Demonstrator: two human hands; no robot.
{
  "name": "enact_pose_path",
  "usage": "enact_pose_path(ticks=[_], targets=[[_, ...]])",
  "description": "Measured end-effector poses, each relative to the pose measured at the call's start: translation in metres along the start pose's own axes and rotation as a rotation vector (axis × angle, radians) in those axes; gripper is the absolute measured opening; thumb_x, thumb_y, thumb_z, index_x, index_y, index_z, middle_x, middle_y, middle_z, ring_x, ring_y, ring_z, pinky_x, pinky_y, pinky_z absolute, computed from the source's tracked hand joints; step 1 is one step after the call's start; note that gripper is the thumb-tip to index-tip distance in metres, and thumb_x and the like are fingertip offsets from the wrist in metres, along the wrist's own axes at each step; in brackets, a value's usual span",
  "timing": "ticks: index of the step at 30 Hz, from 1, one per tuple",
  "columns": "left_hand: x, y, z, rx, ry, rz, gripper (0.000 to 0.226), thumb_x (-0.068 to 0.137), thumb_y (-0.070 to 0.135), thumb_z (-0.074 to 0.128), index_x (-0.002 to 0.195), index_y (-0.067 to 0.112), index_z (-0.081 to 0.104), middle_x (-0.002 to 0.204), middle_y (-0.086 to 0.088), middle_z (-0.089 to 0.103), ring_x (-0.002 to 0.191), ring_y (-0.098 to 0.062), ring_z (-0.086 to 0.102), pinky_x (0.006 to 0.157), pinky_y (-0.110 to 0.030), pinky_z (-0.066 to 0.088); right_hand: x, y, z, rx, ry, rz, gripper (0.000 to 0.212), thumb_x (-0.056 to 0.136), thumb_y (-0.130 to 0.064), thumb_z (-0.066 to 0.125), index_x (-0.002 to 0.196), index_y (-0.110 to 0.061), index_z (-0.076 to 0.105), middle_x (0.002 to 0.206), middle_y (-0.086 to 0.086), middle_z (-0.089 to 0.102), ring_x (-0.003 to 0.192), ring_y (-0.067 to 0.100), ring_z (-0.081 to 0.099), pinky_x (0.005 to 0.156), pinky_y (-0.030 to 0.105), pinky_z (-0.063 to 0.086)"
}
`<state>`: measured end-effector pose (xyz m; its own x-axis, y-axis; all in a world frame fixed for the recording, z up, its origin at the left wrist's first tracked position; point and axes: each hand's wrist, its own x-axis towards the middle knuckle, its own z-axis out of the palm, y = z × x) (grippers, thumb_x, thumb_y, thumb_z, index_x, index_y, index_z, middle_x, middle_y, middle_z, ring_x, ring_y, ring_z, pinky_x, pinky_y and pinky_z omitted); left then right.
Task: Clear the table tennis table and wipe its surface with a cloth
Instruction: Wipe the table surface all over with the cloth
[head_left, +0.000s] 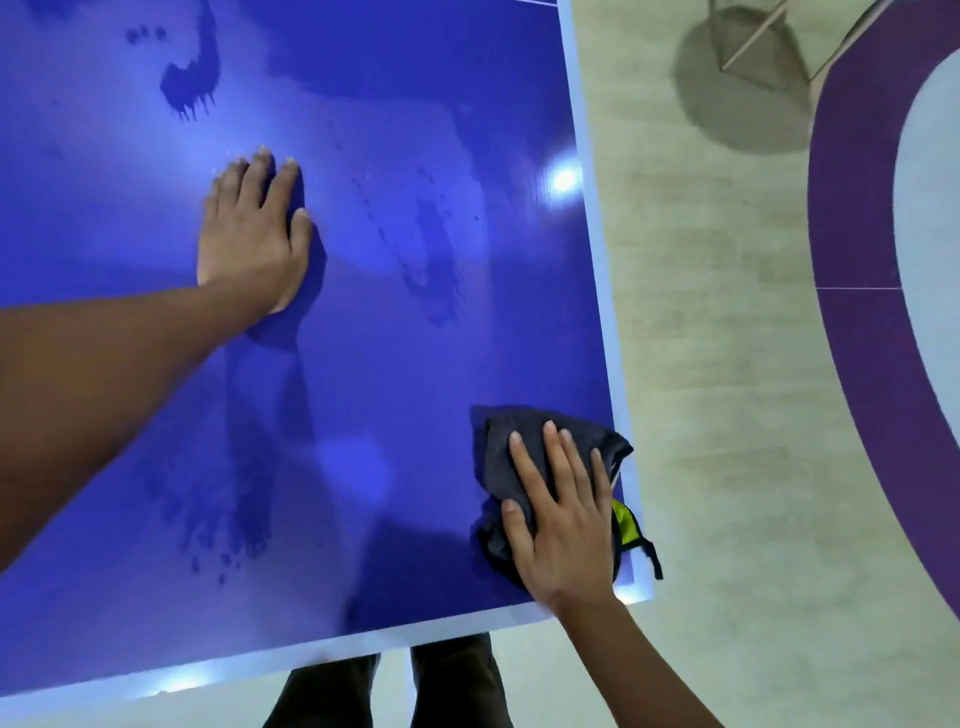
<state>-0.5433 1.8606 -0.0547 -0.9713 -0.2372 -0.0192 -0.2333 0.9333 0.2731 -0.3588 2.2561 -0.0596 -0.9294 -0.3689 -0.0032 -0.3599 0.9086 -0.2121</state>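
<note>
Head view, from the left: the left hand (253, 234) lies flat on the blue table (363, 389), fingers straight and holding nothing, probably bracing the person's lean. Damp streaks and droplets mark the glossy surface between the hands. At the near right corner, the right hand (563, 512) presses the dark grey cloth (519, 441) down with straight, spread fingers, likely to wipe along the white edge line; a yellow-green scrap overhangs the edge. Right of that is pale floor (727, 364) with a purple curved band (852, 234).
</note>
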Motion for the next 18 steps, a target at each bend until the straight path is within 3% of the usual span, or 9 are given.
enact_pose_path(ticks=[8,18], targets=[[0.005,0.000,0.005,-0.004,0.043,-0.015,0.058,0.101,0.032,0.029,0.156,0.015,0.030,0.165,-0.012,0.024,0.152,-0.034,0.019,0.125,-0.047,0.014,0.206,0.014,0.001,-0.004,0.081,-0.039,0.058,0.102,-0.043,0.043,0.158,-0.030,0.038,0.166,0.005,0.032,0.156,0.021,0.022,0.125,0.053,0.018],[0.008,-0.005,0.006,0.051,0.058,-0.024,0.060,0.100,0.032,0.032,0.158,0.017,0.028,0.165,-0.007,0.024,0.153,-0.031,0.021,0.124,-0.047,0.018,0.476,0.011,0.006,-0.058,0.056,-0.056,0.060,0.103,-0.048,0.030,0.160,-0.033,0.030,0.168,0.007,0.026,0.157,0.023,0.018,0.127,0.050,0.007]])
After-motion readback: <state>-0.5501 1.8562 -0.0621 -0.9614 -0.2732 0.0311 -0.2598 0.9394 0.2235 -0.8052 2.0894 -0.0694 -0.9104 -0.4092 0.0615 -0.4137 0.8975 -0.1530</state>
